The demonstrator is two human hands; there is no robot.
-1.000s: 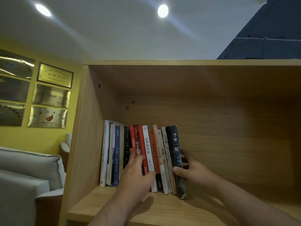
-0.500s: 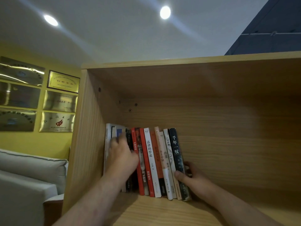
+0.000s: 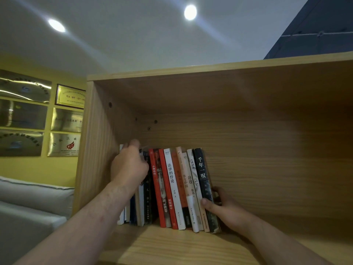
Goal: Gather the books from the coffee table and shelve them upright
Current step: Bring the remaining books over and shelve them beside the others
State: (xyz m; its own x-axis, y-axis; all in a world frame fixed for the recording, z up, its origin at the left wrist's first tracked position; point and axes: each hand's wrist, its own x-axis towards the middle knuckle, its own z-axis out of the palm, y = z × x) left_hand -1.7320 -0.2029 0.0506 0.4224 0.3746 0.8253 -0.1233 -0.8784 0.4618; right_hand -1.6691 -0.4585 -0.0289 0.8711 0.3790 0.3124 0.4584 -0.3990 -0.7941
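A row of several books [image 3: 170, 188] stands on the wooden shelf [image 3: 172, 243], packed against its left wall and leaning slightly left. My left hand [image 3: 129, 165] reaches over the tops of the leftmost white and blue books, fingers curled on their upper edges and hiding them. My right hand [image 3: 221, 207] grips the black book [image 3: 203, 178] at the right end of the row, thumb on its spine and fingers behind its cover.
The shelf compartment right of the books is bare wood. Its left side panel [image 3: 91, 150] stands close to my left hand. Beyond it are a yellow wall with metal plaques [image 3: 65, 144] and a grey sofa [image 3: 34, 203].
My left hand has climbed from the lower spines in the middle of the row to the tops of the leftmost books. My right hand has slid lower on the black end book.
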